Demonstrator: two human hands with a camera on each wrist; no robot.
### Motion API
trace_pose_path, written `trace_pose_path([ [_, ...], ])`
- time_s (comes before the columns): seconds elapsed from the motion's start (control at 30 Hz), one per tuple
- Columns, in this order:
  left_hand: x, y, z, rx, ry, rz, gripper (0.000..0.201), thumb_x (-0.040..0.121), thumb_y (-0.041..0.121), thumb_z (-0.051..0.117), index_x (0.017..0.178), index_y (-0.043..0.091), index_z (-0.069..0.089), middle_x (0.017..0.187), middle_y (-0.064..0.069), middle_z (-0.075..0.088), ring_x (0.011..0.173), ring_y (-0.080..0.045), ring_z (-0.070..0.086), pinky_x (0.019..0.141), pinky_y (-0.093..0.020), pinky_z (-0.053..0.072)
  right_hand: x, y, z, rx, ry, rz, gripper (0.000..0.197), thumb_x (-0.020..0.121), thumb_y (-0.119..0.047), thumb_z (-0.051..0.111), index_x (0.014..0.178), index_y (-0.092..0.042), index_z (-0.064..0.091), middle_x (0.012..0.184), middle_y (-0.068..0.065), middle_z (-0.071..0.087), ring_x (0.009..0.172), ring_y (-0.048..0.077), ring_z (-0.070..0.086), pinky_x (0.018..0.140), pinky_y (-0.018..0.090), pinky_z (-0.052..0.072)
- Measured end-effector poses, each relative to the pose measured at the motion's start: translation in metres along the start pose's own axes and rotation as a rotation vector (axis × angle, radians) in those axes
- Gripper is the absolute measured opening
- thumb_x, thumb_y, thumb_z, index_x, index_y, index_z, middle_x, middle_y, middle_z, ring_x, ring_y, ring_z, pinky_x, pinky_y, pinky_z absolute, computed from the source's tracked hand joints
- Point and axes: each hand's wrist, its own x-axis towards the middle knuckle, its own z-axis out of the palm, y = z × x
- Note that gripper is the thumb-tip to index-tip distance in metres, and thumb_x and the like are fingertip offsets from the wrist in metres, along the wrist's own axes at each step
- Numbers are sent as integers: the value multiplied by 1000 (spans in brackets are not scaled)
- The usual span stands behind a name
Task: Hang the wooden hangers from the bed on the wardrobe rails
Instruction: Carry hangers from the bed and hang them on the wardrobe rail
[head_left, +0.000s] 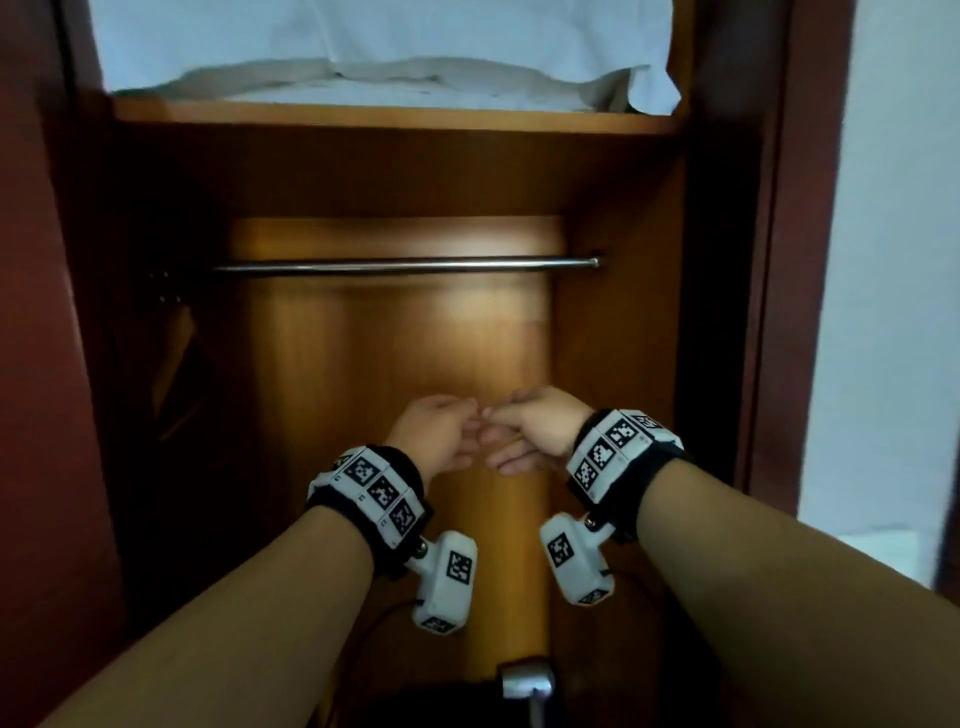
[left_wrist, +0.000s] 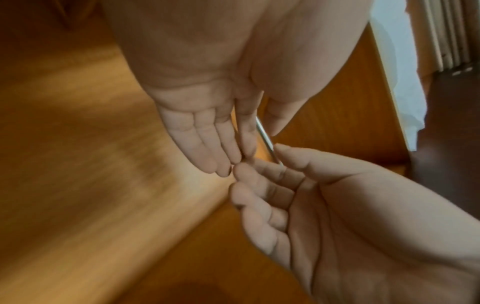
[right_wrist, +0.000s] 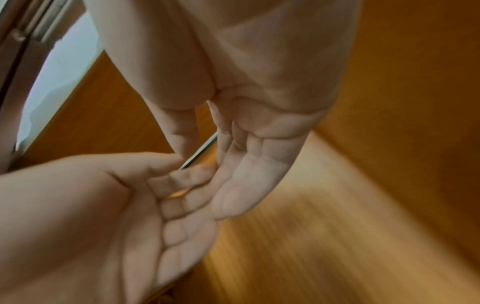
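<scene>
— Wardrobe interior (head_left: 395, 338) ahead: orange-brown panels, a metal rail (head_left: 405, 266) running across under a shelf (head_left: 395, 117) that carries pale folded bedding (head_left: 384, 57). Where are the hangers?

— One dark shape that looks like a wooden hanger (head_left: 179, 364) hangs at the rail's far left end, in shadow; I cannot make out its hook. No bed and no other hangers are in view.

— And the hands?

— Left hand (head_left: 436, 434) and right hand (head_left: 535, 428) meet below the rail, fingertips touching. Both are loosely spread and relaxed, holding nothing.

— How would a hanger handle?

— My guess: stiff, fairly light, smooth varnished wood that could slide in a loose grip. I'd take it at the neck, just under the hook, so the hook stays free to drop over the rail. Holding one arm would let it swing.
</scene>
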Motion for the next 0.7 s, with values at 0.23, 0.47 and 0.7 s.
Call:
trace_pose_path([
  [0.23, -36, -70, 97, -65, -201, -117, 13, 101, 21, 54, 101, 14, 65, 94, -9, 74, 85, -27, 73, 81, -42, 60, -97, 77, -49, -19, 125, 145, 25, 99, -22, 55, 118, -7, 59, 99, 13, 67, 83, 29, 68, 75, 41, 58],
  [0.47, -52, -83, 160, -112, -415, -120, 21, 101, 23, 52, 107, 11, 69, 94, -15, 75, 89, -32, 74, 86, -49, 60, -161, 93, -80, 12, 296, 193, 19, 97, -20, 57, 114, -14, 64, 89, 8, 70, 75, 24, 68, 70, 37, 57],
  [0.7, -69, -96, 171, -106, -590, -112, 22, 101, 21, 50, 100, 11, 70, 85, -6, 76, 74, -21, 71, 68, -35, 56, -197, 105, -71, 32, 500, 283, 25, 94, -21, 61, 116, -9, 66, 106, 16, 72, 85, 28, 70, 78, 41, 59],
])
